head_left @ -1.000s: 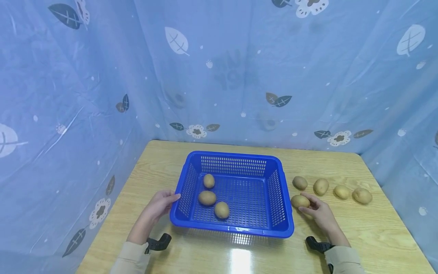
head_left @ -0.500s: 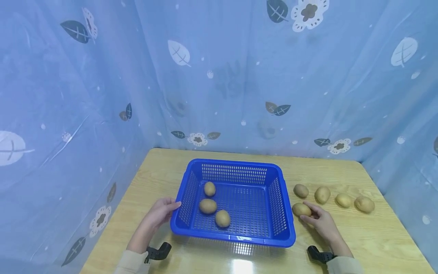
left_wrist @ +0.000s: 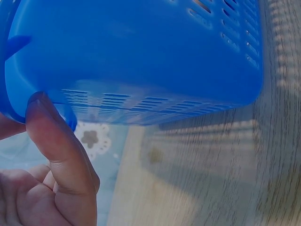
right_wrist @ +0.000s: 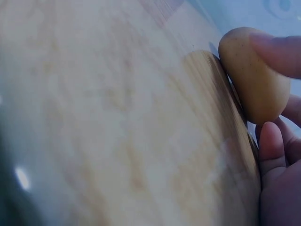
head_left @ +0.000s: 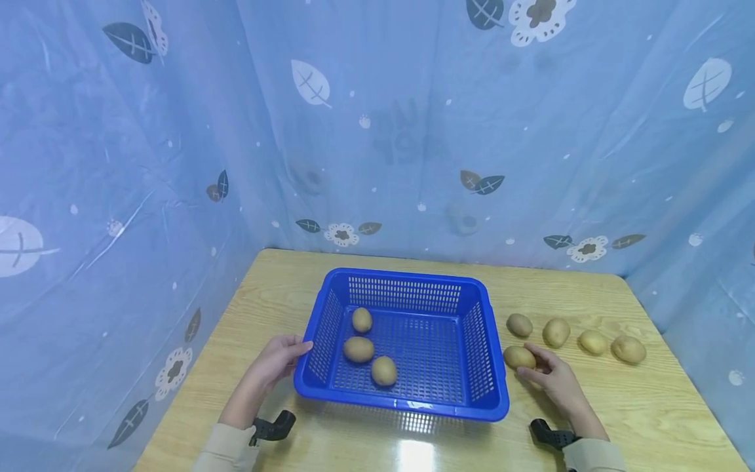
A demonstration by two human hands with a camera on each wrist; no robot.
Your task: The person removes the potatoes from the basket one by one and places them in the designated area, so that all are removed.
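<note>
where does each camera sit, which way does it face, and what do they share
Head: worn on the head, facing forward and down at the table, blue basket, potatoes and curtain; left hand, right hand and sleeves show.
Left wrist: worn on that wrist, facing the basket's outer wall, with some table and curtain; part of the left hand shows.
Right wrist: worn on that wrist, facing across the table towards the held potato; part of the right hand shows.
Shared: head and left wrist both show the basket; head and right wrist, the held potato.
</note>
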